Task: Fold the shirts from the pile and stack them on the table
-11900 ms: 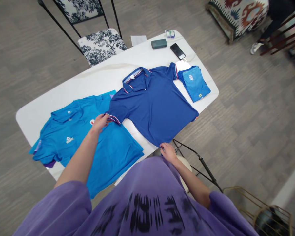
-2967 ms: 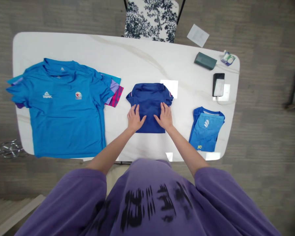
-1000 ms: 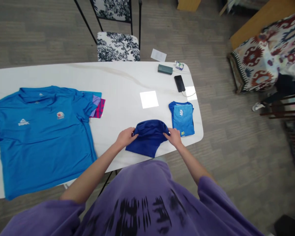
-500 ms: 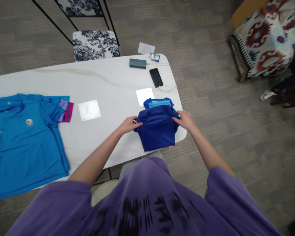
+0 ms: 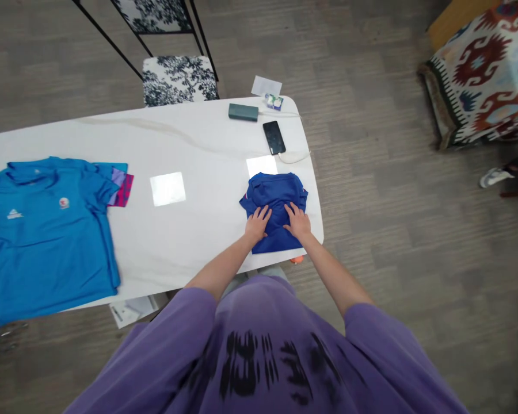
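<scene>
One folded dark-blue shirt (image 5: 278,190) is positioned near the right end of the white table (image 5: 207,230). Its front is covered in part by the left hand (image 5: 257,224) and the right hand (image 5: 298,222), both laid palm-down with fingers spread wide. Beyond it, a black smartphone (image 5: 274,137) is placed; well to the left, a bright-blue jersey (image 5: 52,247) is spread out.

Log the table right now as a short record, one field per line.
left hand: open, flat on the dark blue shirt
right hand: open, flat on the same shirt
dark blue shirt: folded, at the table's right end; underside hidden
bright blue shirt: spread out, far left
beyond the folded shirt: phone with cable, dark green case, small packet
</scene>
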